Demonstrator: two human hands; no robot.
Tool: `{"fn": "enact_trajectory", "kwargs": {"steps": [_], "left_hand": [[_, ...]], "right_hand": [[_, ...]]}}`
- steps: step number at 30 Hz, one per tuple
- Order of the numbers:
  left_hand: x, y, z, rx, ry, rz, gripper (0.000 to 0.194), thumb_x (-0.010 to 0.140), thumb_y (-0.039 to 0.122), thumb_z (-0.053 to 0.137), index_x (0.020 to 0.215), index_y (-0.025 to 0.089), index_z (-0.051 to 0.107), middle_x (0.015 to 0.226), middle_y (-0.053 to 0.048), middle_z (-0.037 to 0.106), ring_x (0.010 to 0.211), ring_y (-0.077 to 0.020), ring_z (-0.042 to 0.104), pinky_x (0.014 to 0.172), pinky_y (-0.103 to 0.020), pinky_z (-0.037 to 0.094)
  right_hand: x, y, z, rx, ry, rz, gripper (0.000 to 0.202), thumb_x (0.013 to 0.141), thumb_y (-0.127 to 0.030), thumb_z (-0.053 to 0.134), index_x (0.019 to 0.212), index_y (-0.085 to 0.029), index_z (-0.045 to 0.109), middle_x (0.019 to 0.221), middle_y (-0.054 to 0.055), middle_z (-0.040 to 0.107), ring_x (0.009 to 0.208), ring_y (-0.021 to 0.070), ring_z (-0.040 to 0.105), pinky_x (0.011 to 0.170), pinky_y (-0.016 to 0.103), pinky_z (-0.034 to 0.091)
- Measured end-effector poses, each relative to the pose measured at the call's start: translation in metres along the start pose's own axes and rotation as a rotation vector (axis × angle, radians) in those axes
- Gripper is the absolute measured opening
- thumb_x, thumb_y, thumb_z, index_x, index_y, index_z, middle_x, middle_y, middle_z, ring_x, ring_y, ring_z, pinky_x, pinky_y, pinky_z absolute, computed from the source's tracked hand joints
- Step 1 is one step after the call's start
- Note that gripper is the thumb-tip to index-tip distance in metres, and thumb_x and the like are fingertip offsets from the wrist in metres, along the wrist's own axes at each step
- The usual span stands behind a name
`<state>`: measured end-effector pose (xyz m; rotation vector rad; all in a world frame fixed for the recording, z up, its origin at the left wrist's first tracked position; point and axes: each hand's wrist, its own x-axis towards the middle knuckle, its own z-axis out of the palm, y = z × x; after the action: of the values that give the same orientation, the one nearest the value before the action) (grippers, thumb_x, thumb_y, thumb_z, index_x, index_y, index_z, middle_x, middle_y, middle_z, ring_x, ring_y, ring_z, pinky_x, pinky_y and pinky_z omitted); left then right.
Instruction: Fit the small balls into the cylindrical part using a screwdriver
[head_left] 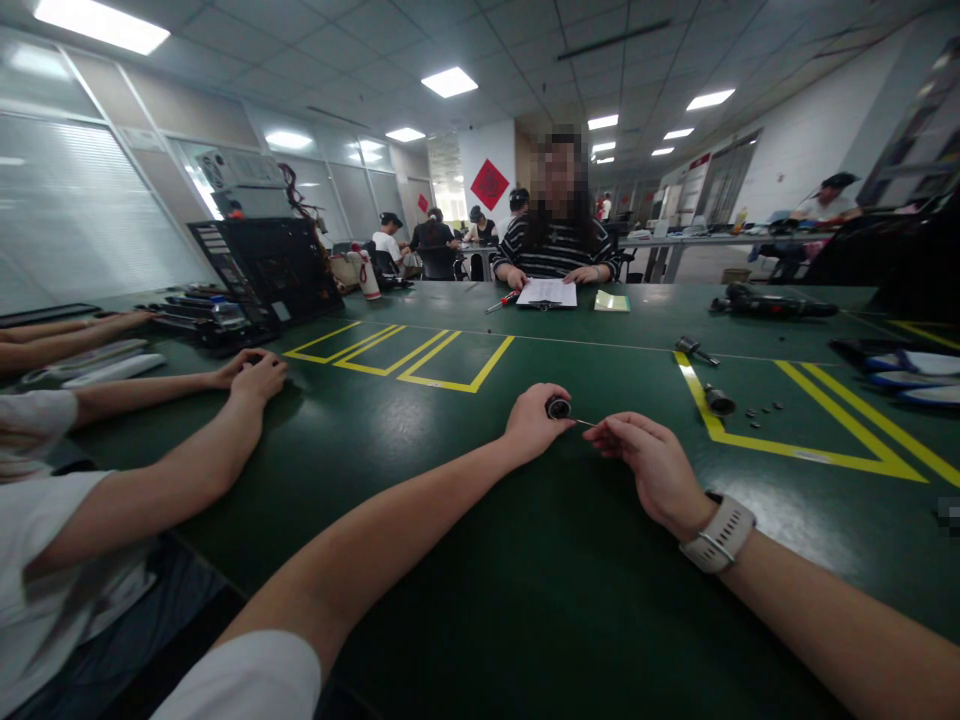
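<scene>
My left hand [534, 422] is closed around a dark, round metal part [558, 407] with a hollow, ring-like end turned toward me. A thin, straight metal piece [585, 422] runs from the pinched fingers of my right hand [645, 455] to the lower edge of that part; its exact kind is too small to tell. Both hands are just above the green table [465, 520]. To the right of them, a grey cup-shaped metal part [718, 401] lies beside several small dark pieces [754, 412]. Behind it is a metal part with a shaft [697, 350].
Yellow tape frames [457, 385] mark the table. A co-worker's hands [259, 375] are at left. Across sits a person with a clipboard [547, 293], a red screwdriver [504, 300] and a notepad [612, 301]. A dark tool [772, 302] and blue-white gloves [919, 378] lie right.
</scene>
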<state>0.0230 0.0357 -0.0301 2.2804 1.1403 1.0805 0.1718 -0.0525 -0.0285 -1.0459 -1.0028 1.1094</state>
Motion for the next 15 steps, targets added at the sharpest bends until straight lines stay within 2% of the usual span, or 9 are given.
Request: {"fn": "enact_trajectory", "kwargs": {"steps": [15], "left_hand": [[0.0028, -0.0044, 0.0016, -0.082, -0.092, 0.021, 0.04, 0.061, 0.02, 0.072, 0.1, 0.013, 0.064, 0.099, -0.008, 0.064, 0.094, -0.0203, 0.059, 0.086, -0.035, 0.046]], "right_hand": [[-0.0007, -0.0015, 0.0026, -0.016, 0.026, 0.005, 0.014, 0.069, -0.031, 0.063, 0.064, -0.018, 0.064, 0.07, 0.005, 0.067, 0.068, 0.0168, 0.057, 0.064, 0.031, 0.042]]}}
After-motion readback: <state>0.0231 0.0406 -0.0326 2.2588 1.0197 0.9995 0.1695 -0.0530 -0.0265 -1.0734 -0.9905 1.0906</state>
